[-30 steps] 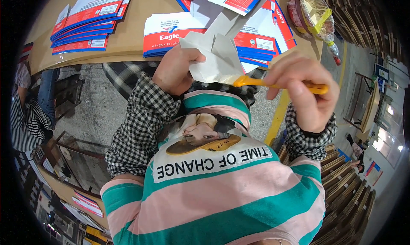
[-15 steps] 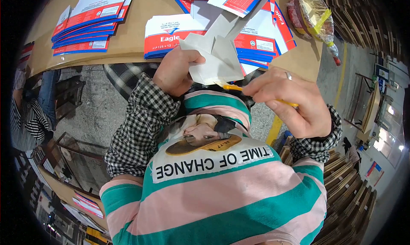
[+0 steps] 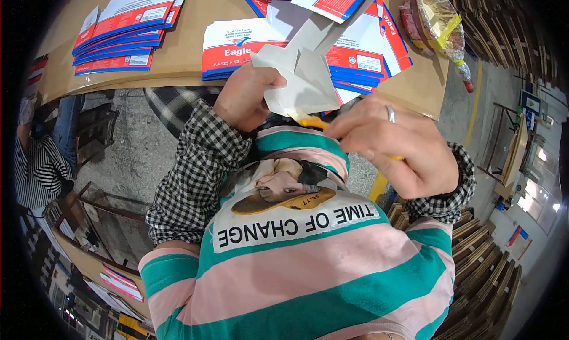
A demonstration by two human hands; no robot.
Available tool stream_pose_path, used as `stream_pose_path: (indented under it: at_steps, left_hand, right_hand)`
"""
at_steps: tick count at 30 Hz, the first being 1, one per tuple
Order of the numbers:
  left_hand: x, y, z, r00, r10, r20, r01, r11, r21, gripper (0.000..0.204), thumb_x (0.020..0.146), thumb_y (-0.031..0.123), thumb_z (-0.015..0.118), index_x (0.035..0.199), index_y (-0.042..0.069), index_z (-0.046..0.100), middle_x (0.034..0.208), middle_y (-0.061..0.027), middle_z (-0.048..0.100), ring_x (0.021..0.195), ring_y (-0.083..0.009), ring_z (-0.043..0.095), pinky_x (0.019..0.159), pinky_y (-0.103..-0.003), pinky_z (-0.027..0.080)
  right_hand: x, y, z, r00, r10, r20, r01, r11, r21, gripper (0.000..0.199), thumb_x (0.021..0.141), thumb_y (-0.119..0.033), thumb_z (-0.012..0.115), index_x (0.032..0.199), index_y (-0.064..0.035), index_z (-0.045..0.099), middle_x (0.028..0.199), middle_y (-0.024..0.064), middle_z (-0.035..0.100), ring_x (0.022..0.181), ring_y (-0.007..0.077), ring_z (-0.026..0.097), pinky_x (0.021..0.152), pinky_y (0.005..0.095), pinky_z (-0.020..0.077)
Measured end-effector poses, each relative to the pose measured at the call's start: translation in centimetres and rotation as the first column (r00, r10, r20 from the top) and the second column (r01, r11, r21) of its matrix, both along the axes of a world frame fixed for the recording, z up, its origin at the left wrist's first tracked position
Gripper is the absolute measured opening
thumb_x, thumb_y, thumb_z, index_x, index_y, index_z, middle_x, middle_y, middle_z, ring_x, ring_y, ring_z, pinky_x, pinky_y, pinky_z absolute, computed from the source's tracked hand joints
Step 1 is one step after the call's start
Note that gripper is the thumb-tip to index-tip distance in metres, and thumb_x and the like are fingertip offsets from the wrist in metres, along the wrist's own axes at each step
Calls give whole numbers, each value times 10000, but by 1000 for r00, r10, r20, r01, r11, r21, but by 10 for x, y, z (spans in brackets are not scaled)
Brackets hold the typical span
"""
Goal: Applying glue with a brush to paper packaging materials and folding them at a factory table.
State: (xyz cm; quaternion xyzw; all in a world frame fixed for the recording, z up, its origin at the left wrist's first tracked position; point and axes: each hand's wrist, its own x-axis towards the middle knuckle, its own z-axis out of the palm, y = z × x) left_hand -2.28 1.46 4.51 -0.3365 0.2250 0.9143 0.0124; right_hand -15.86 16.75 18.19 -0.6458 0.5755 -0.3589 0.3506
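Note:
My left hand (image 3: 244,97) is closed on a flat cardboard carton (image 3: 299,94), thumb on top, with its plain pale inner side and flaps facing up. In my right hand (image 3: 397,141), which wears a ring, is a small yellow-handled brush (image 3: 312,122). The brush's pale tip touches the carton's near edge, and its handle passes under my fingers. Just beyond my left hand lies a pile of red, white and blue printed cartons (image 3: 237,47). More of these cartons (image 3: 355,58) are stacked behind the held one.
Another stack of printed cartons (image 3: 118,32) lies at the table's (image 3: 184,38) far left. A plastic-wrapped bowl (image 3: 435,23) with pale contents and a yellow strip stands at the right edge. Bundles of flat brown cardboard (image 3: 492,26) lie beyond it. A person in stripes (image 3: 38,168) is at far left.
My right hand has moved the brush slightly left along the carton's near edge. My left hand keeps its hold on the carton, almost still.

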Motion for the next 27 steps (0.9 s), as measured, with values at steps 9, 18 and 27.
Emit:
stream_pose_path:
  at_steps: [9,18,27]
  left_hand:
    - [2,-1,1,1000,12,-18,-13,1000,-15,376,752,-6,481,1125,-54,463,1024,-135,578,934,-255,600,819,-363,496]
    - [5,-1,-2,1000,22,-2,-22,1000,-20,384,750,2,490,1129,-52,459,1044,-137,574,948,-268,594,829,-375,488]
    - [0,-1,6,1000,-9,-24,8,1000,-22,388,756,9,494,1136,-52,452,1047,-140,568,944,-273,588,835,-378,478]
  right_hand:
    - [2,-5,0,996,85,29,-85,996,-3,171,734,83,494,887,34,552,918,165,589,831,319,571,739,344,462]
    - [-3,-1,4,997,40,66,-40,999,10,159,750,74,493,891,28,550,923,160,590,838,301,579,748,339,465]
    - [-3,8,6,998,-41,40,39,999,34,134,770,70,510,893,31,549,898,157,594,852,306,588,748,334,468]
